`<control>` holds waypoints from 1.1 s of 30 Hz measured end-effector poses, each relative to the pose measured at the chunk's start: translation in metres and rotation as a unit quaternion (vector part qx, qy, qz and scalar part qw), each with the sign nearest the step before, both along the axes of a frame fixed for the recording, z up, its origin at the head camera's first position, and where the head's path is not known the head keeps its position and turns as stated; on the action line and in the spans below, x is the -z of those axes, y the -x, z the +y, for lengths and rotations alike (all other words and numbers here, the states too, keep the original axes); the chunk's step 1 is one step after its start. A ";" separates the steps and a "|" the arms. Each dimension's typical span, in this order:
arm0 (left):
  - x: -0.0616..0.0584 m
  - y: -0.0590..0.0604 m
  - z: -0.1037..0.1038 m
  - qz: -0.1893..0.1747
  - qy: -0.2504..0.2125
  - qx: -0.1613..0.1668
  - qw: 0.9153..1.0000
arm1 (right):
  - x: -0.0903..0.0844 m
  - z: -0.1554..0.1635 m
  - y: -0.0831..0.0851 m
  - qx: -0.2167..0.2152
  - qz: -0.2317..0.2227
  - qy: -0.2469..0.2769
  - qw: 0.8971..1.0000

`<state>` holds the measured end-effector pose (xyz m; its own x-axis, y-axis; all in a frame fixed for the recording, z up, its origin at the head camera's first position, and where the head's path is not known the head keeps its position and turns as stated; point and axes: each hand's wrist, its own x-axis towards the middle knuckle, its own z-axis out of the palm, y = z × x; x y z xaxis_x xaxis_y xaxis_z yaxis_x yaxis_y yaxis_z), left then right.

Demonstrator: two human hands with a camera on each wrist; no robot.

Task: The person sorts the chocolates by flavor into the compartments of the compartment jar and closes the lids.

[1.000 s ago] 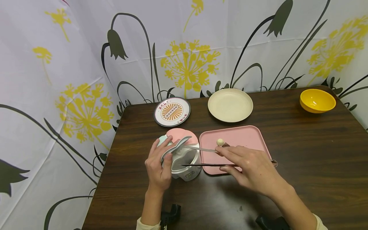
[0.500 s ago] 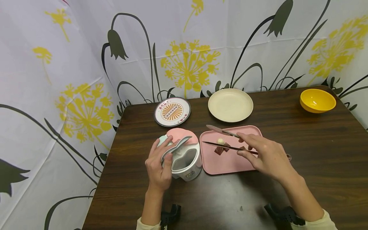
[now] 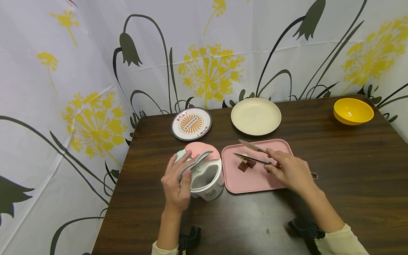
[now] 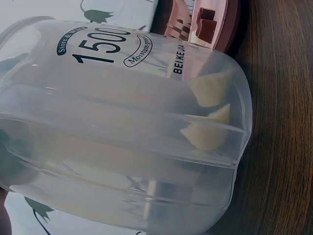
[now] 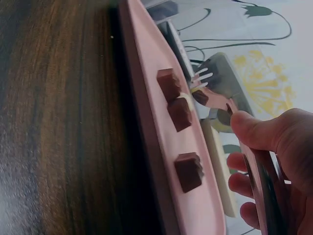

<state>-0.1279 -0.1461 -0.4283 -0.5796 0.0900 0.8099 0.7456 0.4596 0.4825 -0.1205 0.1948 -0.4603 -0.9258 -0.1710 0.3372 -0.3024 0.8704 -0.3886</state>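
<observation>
Left wrist | container | reads "1500", "Store & View", "Moisture-proof", "BEIKE"

On the dark wood table, a patterned plate sits at 11 o'clock, a cream plate at 12, a yellow bowl at 2.

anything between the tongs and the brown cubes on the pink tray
Nothing visible. The tongs in the right hand hang open right over the brown cubes on the pink tray, with no object between tips and cubes.
</observation>
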 end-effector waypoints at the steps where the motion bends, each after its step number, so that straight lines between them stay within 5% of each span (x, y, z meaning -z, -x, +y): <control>1: 0.000 0.000 0.000 0.000 0.000 0.000 1.000 | 0.001 -0.001 0.001 0.000 -0.001 -0.005 1.000; 18: 0.000 0.001 0.001 -0.001 -0.003 0.000 1.000 | -0.010 -0.012 0.013 -0.013 -0.051 -0.064 0.997; 33: 0.000 0.000 0.001 0.004 -0.003 -0.001 1.000 | -0.009 -0.009 0.011 0.012 -0.063 -0.049 0.997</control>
<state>-0.1282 -0.1452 -0.4285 -0.5740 0.0832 0.8146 0.7480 0.4580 0.4803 -0.1319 0.1853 -0.4509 -0.9640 -0.1745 0.2005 -0.2349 0.9121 -0.3359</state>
